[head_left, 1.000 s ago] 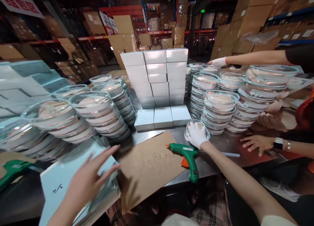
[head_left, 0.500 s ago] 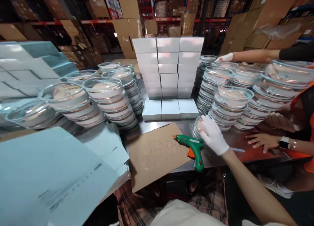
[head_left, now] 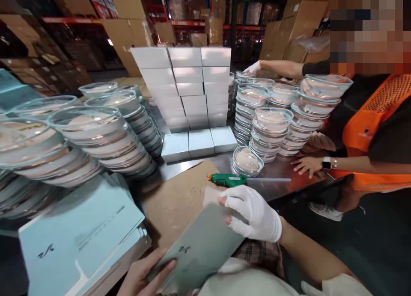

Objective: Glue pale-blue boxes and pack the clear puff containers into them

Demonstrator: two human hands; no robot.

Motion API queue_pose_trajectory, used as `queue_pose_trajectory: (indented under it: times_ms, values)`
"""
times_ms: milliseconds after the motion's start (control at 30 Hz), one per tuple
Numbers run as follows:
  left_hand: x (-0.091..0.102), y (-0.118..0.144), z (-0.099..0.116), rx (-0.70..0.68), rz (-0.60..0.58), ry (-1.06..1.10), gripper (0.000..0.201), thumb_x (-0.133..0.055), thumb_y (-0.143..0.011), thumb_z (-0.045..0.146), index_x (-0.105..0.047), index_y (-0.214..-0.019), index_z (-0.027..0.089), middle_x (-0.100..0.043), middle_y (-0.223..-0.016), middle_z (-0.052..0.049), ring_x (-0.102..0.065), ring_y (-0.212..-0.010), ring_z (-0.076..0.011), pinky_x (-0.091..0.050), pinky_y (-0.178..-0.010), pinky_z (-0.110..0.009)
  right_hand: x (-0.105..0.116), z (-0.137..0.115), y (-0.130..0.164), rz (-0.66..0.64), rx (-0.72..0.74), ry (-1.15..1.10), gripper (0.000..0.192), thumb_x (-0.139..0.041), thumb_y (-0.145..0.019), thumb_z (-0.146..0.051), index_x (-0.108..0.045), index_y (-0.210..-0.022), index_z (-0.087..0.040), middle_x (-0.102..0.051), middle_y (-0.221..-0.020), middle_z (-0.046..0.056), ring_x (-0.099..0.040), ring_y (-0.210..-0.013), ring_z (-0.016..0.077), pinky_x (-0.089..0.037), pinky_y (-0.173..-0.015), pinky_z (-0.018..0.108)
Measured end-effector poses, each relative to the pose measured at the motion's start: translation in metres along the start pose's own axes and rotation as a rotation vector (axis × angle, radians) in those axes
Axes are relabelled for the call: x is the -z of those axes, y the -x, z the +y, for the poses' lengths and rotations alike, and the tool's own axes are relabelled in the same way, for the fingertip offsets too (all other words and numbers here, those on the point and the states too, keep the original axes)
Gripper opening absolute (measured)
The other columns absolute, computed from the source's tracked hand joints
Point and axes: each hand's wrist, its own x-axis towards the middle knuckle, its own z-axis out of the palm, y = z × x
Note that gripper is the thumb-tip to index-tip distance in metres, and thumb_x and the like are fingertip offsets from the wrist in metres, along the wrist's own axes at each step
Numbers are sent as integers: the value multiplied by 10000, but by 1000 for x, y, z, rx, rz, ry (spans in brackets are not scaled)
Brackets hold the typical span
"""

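Note:
A pale green carton (head_left: 202, 240) is tilted in front of my body. My bare left hand (head_left: 147, 270) grips its lower left end, thumb on the upper face. My right hand (head_left: 257, 212), in a white glove with bare fingertips, closes on the far right end beside a paler flap. Just beyond the right hand, a green glue gun (head_left: 226, 180) lies at the edge of a brown cardboard sheet (head_left: 173, 202), its handle hidden. Behind it sits a low clear round container (head_left: 247, 162). To the left lies a pile of flat pale blue cartons (head_left: 86, 232).
Stacked round containers stand left (head_left: 96, 133) and right (head_left: 271, 129). White boxes (head_left: 188, 90) form a wall at the back, with a low row (head_left: 201, 143) before it. A co-worker in an orange vest (head_left: 369, 120) rests a hand (head_left: 306, 164) on the table at right.
My right hand has left the round container and come nearer, onto the carton. My left hand has come into view holding that carton. The view has swung right.

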Motion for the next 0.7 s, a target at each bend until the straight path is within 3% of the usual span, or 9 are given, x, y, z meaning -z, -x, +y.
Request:
queue_pose_trajectory:
  times_ms: [67, 133, 167, 300, 400, 467, 567, 633, 700]
  values:
    - [0, -1, 2, -8, -27, -1, 341, -655, -952, 515, -840, -1166, 325, -849, -992, -56, -808, -765, -263, -663, -641, -272, 4, -1, 8, -16, -13, -66, 400, -570, -1038, -255, -526, -1426, -168, -726, -1212, 153, -680, -1124, 220, -563, -945, 363]
    - [3, -2, 2, -41, -29, -35, 302, -670, -958, 467, -831, -1175, 333, -850, -1032, -43, -821, -803, -250, -660, -688, -246, 9, 1, 14, -115, -170, -274, 302, -574, -1050, -313, -629, -1303, -159, -750, -1113, 126, -699, -1010, 194, -557, -886, 309]
    - [4, -2, 1, -69, -7, -62, 283, -676, -958, 450, -828, -1175, 349, -851, -1053, -32, -829, -840, -251, -661, -708, -239, 11, 3, 17, -231, -287, -436, 301, -570, -1056, -390, -676, -1215, -158, -752, -1042, 99, -696, -933, 177, -549, -836, 278]
    - [2, -5, -8, -220, -64, -196, 346, -635, -994, 381, -758, -1317, 402, -834, -1169, -27, -831, -970, -248, -666, -766, -235, -1, 17, 41, -764, -668, -972, 678, -520, -948, -792, -692, -877, -140, -660, -843, 30, -609, -827, 160, -505, -766, 257]
    - [-14, -7, -14, -342, -84, -355, 443, -633, -1004, 412, -666, -1445, 407, -794, -1284, -74, -815, -1039, -268, -674, -823, -294, -30, 23, 68, -772, -967, -961, 782, -673, -700, -927, -457, -607, -181, -404, -628, -47, -396, -653, 99, -415, -622, 239]
    - [-28, -6, -16, -356, -73, -459, 679, -721, -934, 518, -537, -1569, 363, -742, -1380, -126, -778, -1143, -329, -666, -919, -393, -46, 21, 85, -733, -1130, -984, 809, -738, -600, -932, -408, -588, -193, -341, -603, -62, -338, -621, 86, -377, -575, 235]
    - [-46, -1, -15, -339, -140, -524, 1019, -822, -800, 631, -402, -1653, 266, -674, -1464, -193, -730, -1218, -398, -625, -1006, -494, -53, 13, 101, -754, -1099, -1217, 778, -719, -654, -920, -605, -725, -154, -557, -714, -3, -508, -706, 135, -489, -687, 281]
    - [-49, 6, -14, -320, -209, -504, 986, -835, -765, 661, -492, -1593, 252, -696, -1431, -192, -729, -1206, -402, -625, -997, -495, -47, 9, 106, -794, -1006, -1323, 843, -674, -669, -957, -695, -850, -133, -667, -843, 52, -605, -811, 186, -538, -804, 337]
    - [-44, 15, -16, -258, -253, -434, 822, -819, -793, 640, -594, -1493, 272, -742, -1356, -160, -743, -1175, -373, -640, -965, -455, -36, 6, 112, -803, -939, -1345, 955, -585, -675, -1016, -733, -945, -111, -717, -932, 101, -666, -905, 237, -556, -891, 381]
